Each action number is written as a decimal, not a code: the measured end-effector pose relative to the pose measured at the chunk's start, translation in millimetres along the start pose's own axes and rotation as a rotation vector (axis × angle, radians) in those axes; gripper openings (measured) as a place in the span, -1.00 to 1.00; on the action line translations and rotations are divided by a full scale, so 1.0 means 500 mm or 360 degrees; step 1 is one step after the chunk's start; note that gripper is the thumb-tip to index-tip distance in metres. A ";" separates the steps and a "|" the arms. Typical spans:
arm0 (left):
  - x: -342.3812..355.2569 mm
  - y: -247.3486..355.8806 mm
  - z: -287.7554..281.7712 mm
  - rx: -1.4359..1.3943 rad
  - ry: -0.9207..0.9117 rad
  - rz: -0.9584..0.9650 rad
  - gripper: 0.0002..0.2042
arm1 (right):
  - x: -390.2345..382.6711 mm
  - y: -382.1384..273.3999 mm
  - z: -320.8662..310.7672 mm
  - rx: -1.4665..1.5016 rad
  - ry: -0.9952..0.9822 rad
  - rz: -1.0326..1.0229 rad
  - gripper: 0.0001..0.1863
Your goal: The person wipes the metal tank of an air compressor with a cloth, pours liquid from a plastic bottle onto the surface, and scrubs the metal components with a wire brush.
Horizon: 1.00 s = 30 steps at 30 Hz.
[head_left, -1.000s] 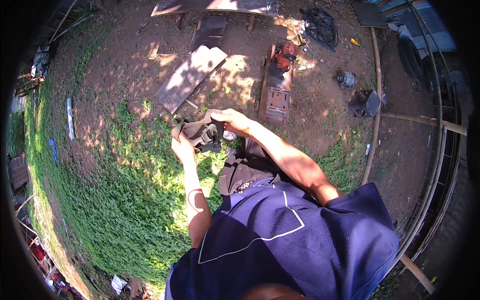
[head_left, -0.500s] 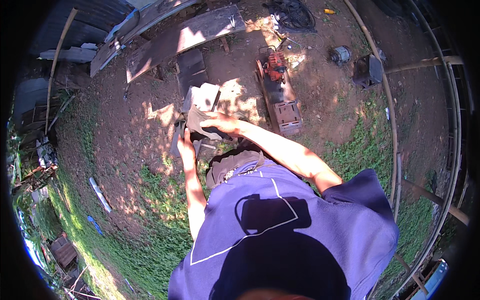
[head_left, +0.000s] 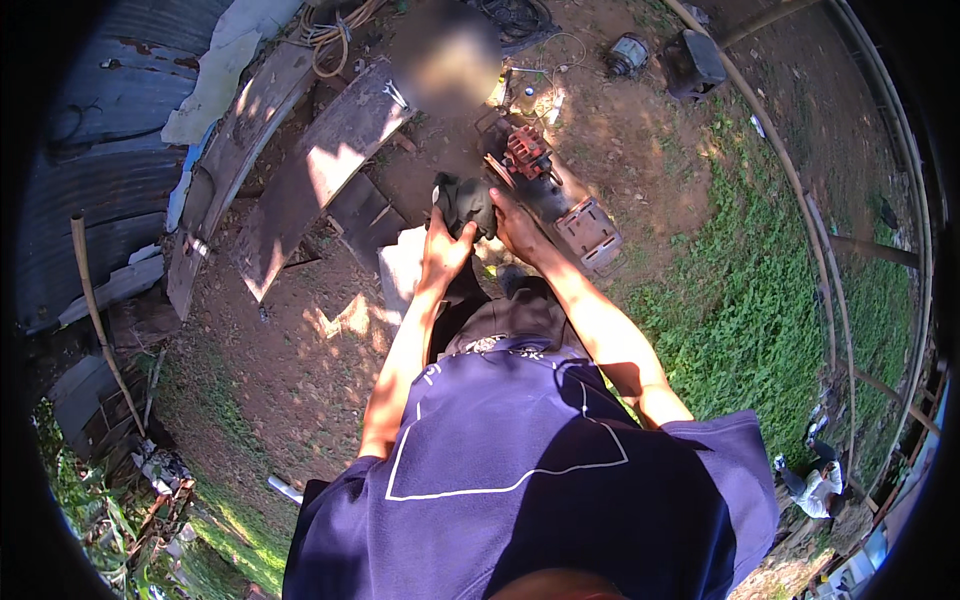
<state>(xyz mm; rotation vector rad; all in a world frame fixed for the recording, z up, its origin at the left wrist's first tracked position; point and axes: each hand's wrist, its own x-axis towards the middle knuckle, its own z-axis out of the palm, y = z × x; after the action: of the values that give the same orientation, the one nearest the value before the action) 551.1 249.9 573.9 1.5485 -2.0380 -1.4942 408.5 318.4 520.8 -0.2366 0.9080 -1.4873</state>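
A dark grey-green cloth (head_left: 463, 203) is bunched up between my two hands, in front of my body. My left hand (head_left: 445, 252) grips it from the left and below, with the thumb against its front. On its right edge, my right hand (head_left: 515, 224) has its fingers closed on the fabric; part of those fingers is hidden. Just beyond my right hand stands a red finned machine (head_left: 528, 152), which looks like a compressor pump, on a long rusty base. A slotted metal plate (head_left: 588, 232) forms the near end of that base.
Wooden boards (head_left: 310, 175) lie at the left, with wrenches (head_left: 395, 94) on one. A hose coil (head_left: 335, 42) lies behind them. Far right are a motor (head_left: 628, 55) and a black box (head_left: 693, 63) beside a long pole (head_left: 790, 170). A blurred patch hides the far middle.
My hands and the cloth have moved right and farther forward, close to the red machine. My body and view have turned left, bringing the hose coil into sight.
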 end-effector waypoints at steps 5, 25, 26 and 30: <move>0.230 0.046 -0.039 0.0169 -0.0210 0.0181 -0.31 | 0.151 -0.055 -0.032 -0.0190 0.0597 0.0020 -0.48; 1.036 -0.055 0.114 0.0201 -0.0736 -0.0145 -0.44 | 0.788 0.012 -0.314 -0.0788 0.1846 0.0110 -0.66; 1.066 -0.062 0.117 0.0173 -0.0657 -0.0186 -0.39 | 0.805 0.000 -0.338 -0.0930 0.1780 0.0024 -0.67; 1.249 -0.143 0.242 0.0556 -0.0851 -0.0361 -0.33 | 0.930 0.024 -0.550 -0.1142 0.1859 0.0270 -0.55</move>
<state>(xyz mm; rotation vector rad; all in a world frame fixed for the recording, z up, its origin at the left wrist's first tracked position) 241.3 -175.5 209.4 1.6841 -2.6072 -1.8788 163.9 1.6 158.0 0.2428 2.3266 -1.0022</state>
